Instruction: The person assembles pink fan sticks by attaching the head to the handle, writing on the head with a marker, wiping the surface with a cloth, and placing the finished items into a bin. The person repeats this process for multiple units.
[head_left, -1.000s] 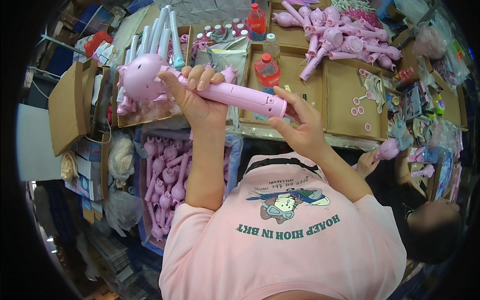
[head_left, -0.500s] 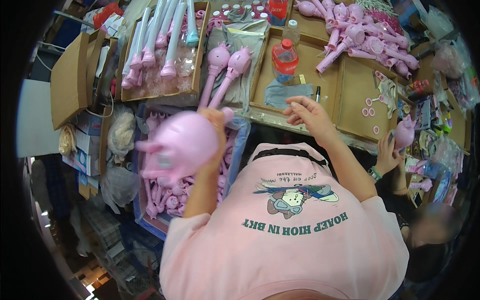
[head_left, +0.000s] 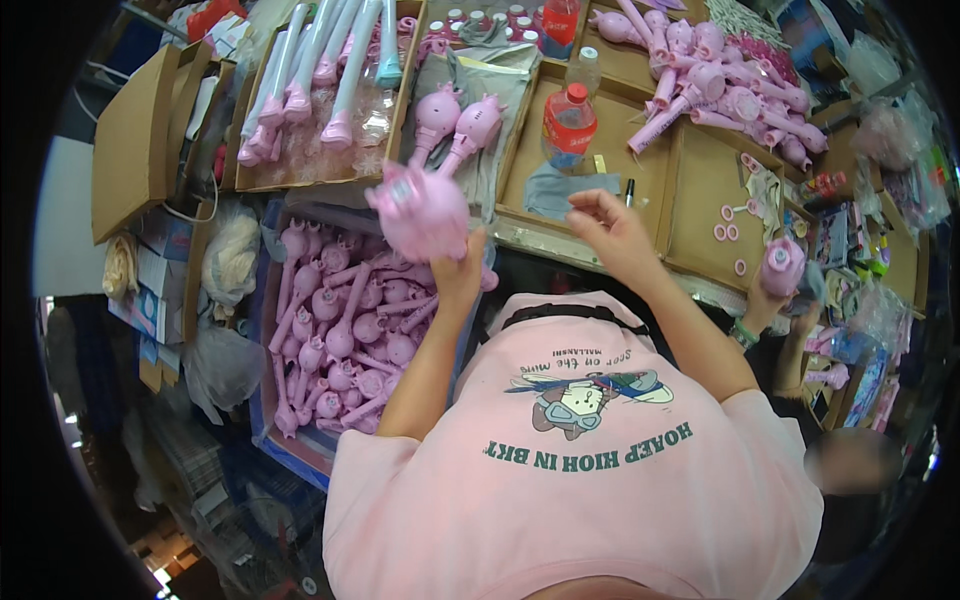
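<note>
Closed around a pink animal-headed toy wand (head_left: 425,222), my left hand (head_left: 458,272) is above the near edge of the blue-lined bin (head_left: 262,400). The wand's round head is blurred and points up and away, and part of its handle shows beside my fingers. Two similar pink wands (head_left: 470,128) lie on grey cloth just beyond it. My right hand (head_left: 612,228) hovers in front of the cardboard tray (head_left: 520,165), fingers loosely bent and apart, with nothing seen in it. A grey cloth (head_left: 560,192) and a black marker (head_left: 629,192) lie close to its fingertips.
Several pink wands (head_left: 345,330) fill the bin. A box of clear-tubed wands (head_left: 350,90) stands at the back left. Bottles (head_left: 570,125) stand in the tray; a pink wand pile (head_left: 720,90) lies beyond. At right, a co-worker's hands hold a pink toy (head_left: 783,266).
My left hand has swung the wand up and to the right, uncovering the bin. My right hand has barely moved. The co-worker has turned the pink toy and moved it left.
</note>
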